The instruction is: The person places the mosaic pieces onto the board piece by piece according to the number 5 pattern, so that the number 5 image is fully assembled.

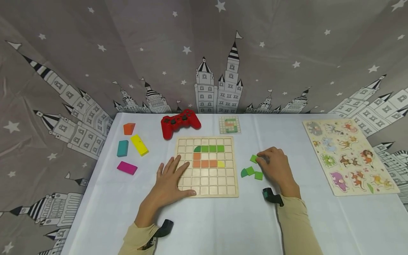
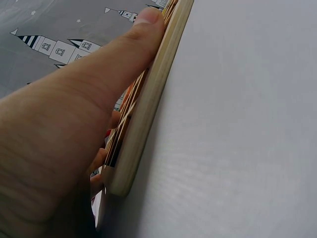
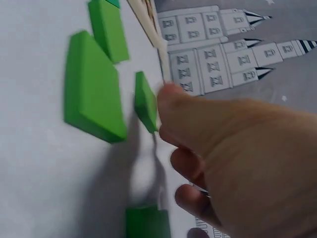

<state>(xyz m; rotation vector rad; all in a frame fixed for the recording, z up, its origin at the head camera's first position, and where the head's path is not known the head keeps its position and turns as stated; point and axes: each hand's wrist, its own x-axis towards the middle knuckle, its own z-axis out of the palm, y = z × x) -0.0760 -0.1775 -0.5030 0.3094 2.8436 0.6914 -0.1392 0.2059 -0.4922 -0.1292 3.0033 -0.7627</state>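
Note:
A wooden grid board [image 1: 207, 184] lies mid-table with green, orange and yellow tiles set in its upper rows. My left hand [image 1: 172, 177] rests flat, fingers straight, on the board's lower left corner; the left wrist view shows its thumb [image 2: 143, 29] along the board's edge [image 2: 148, 104]. My right hand [image 1: 272, 163] is to the right of the board, its thumb and curled fingers pinching a small green tile [image 1: 253, 158] [image 3: 145, 101]. Three loose green tiles [image 1: 251, 172] lie beside it on the white cloth; the nearest one [image 3: 91, 87] is in the right wrist view.
A red gamepad [image 1: 180, 122] and a small pattern card [image 1: 229, 125] sit behind the board. Orange [image 1: 129, 128], yellow [image 1: 139, 144], teal [image 1: 122, 148] and magenta [image 1: 126, 167] blocks lie at the left. An animal peg puzzle [image 1: 347, 156] lies at the right. A castle-print curtain surrounds the table.

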